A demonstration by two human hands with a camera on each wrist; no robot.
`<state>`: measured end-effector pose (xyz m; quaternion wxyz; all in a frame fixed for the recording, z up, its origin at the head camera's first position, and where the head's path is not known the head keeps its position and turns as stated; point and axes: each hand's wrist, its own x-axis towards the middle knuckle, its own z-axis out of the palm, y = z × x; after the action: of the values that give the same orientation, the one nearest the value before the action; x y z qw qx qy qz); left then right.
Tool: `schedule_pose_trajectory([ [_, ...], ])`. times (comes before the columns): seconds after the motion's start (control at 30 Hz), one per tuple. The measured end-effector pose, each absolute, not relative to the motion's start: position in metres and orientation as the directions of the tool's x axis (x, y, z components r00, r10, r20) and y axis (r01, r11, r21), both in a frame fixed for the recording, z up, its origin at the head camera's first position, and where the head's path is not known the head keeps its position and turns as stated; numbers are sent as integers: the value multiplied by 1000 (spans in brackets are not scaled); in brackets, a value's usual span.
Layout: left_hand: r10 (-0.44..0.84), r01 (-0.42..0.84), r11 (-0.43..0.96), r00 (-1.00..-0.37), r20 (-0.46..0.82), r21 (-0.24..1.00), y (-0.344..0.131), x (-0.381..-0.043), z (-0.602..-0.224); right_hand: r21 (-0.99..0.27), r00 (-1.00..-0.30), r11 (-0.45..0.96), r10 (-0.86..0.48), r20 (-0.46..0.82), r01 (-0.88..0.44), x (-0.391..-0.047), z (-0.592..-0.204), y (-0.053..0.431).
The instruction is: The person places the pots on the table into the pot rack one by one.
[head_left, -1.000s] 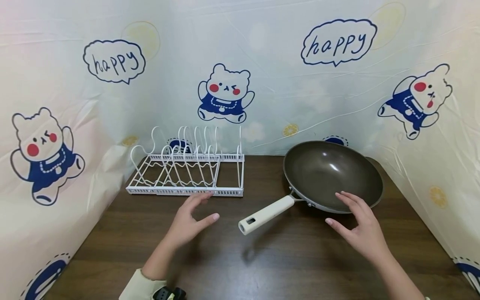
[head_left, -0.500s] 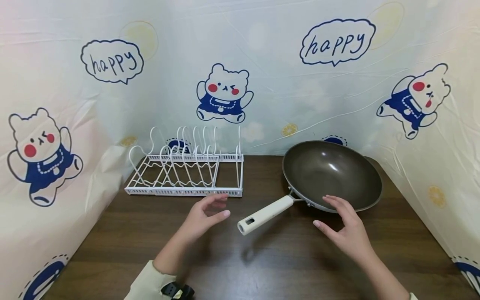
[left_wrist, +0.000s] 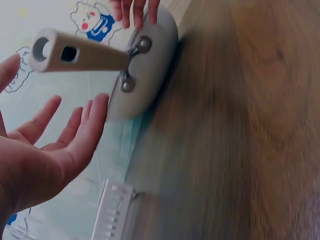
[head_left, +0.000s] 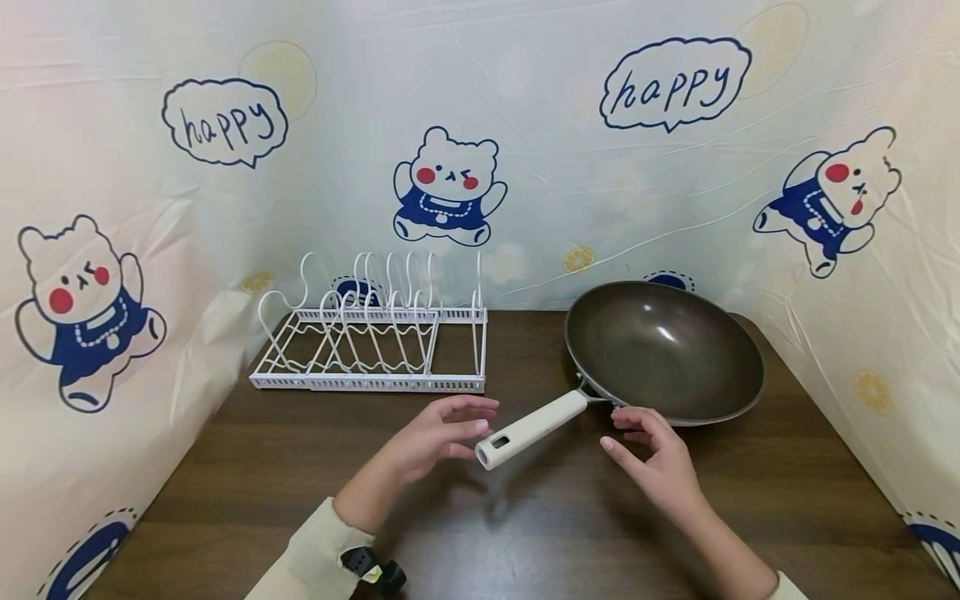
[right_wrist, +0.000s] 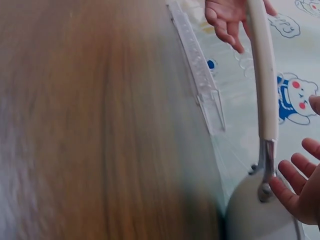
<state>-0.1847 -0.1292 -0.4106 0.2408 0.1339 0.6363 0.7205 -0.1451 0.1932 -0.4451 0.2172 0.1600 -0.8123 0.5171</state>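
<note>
Dark wooden table point(head_left: 555, 542) under the wok point(head_left: 660, 350). White wire dish rack point(head_left: 367, 383) left of the wok. Cream handle point(head_left: 534, 428) juts front-left from the wok. Left hand point(head_left: 431, 437) beyond the wok's handle end, fingers spread, nothing held. Right hand point(head_left: 660, 467) at wok's front, half-open, no grip; contact unclear. Risk: uneven handle pressure could probably tip the round-sided wok.

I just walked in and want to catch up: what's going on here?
A person has both hands at a dark pan on the wooden table, gripping nothing. The left hand is open beside the free end of the pale handle; the right hand is open near where handle and pan join. A white wire rack stands left of the pan, holding nothing.
</note>
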Motion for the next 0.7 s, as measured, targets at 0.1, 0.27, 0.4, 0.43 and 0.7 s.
schedule_pose_trajectory([
  [0.1, 590, -246, -100, -795, -141, 964, -124, -186, -409, -826, -892, 364, -31, 451, -430, -145, -447, 187],
  [0.27, 670, -338, -129, -723, -170, 932, -116, -186, -407, -940, -968, 235, -26, 249, -248, -145, -448, 175],
  [0.4, 708, -396, -122, -677, -200, 910, -111, -186, -406, -999, -998, -44, -61, 30, -27, -147, -448, 162],
  [0.43, 717, -415, -120, -665, -211, 902, -110, -186, -406, -991, -997, -129, -82, -17, 27, -149, -448, 160],
  [0.7, 778, -473, -91, -583, -234, 876, -105, -183, -412, -722, -942, -636, -328, -64, 271, -159, -458, 145],
])
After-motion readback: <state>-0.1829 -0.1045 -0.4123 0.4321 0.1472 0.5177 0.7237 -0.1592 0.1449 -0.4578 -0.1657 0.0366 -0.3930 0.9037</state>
